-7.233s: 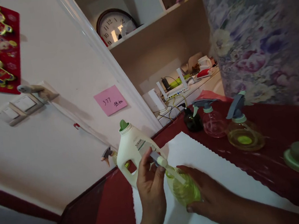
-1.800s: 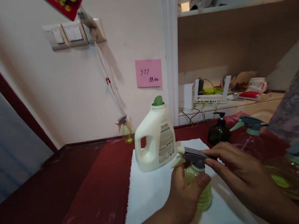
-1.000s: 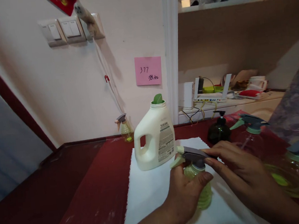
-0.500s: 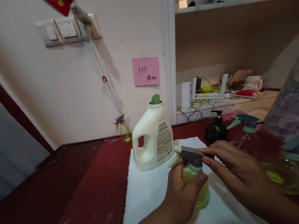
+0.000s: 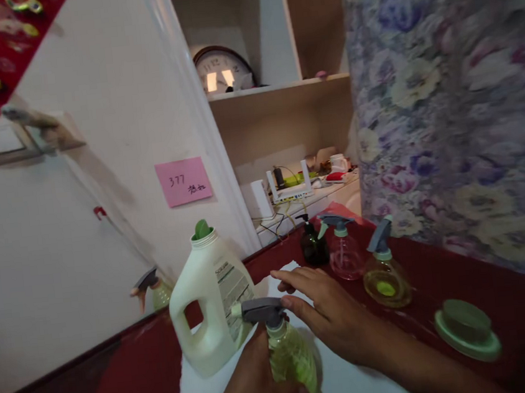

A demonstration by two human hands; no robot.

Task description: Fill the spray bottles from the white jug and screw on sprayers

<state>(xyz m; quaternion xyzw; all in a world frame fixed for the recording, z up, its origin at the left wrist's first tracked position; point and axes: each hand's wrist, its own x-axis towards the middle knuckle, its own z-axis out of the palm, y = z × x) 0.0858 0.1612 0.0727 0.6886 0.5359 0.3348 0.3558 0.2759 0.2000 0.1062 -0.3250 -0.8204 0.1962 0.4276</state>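
Note:
In the head view, my left hand (image 5: 257, 372) is wrapped round the clear, yellow-green body of a spray bottle (image 5: 291, 359). Its grey trigger head points left, and the bottle stands at the white cloth (image 5: 342, 376). My right hand (image 5: 324, 309) is beside the back of that head, fingers stretched and apart; one fingertip is at the head, and whether it touches I cannot tell. Just left of the bottle is a large white jug (image 5: 207, 346) with a handle hole and a green spout on top, its label partly hidden by the sprayer.
Along the right stand a dark pump bottle (image 5: 313, 244), a pink spray bottle (image 5: 345, 256) and a yellow spray bottle (image 5: 386, 280). A green round cap (image 5: 467, 331) lies nearer. Another small sprayer (image 5: 157, 289) is by the wall. A router (image 5: 292, 190) occupies the shelf.
The view has swung right, bringing the green cap into sight. My right hand's fingers have come off the sprayer head and spread. My left hand now grips lower on the bottle.

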